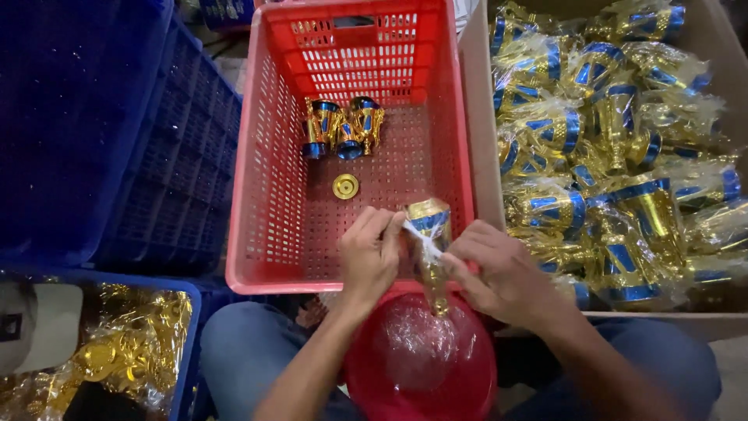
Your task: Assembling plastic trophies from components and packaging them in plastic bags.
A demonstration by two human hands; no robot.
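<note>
Blue crates (93, 132) stacked far left, biggest thing in view. Cardboard box (477, 117) on the right, packed with gold-and-blue cups in clear wrap (615, 148). Red crate (347, 148) in the middle, between the two; three unwrapped gold-and-blue cups (341, 126) lie together toward its far end, a small gold disc (345, 186) just near of them, apart. Red bowl (421, 362) sits near, on the lap between the knees, crumpled clear wrap inside it. Blue bin (183, 351) near left holds gold pieces in plastic. Both hands meet over the near rim of the red crate, above the bowl. Left hand (371, 253): fingers pinched together on the clear wrap (418, 238) at the cup's side. Right hand (499, 273): fingers closed around the wrapped cup (430, 234), which stands roughly upright, stem pointing down toward the bowl.
</note>
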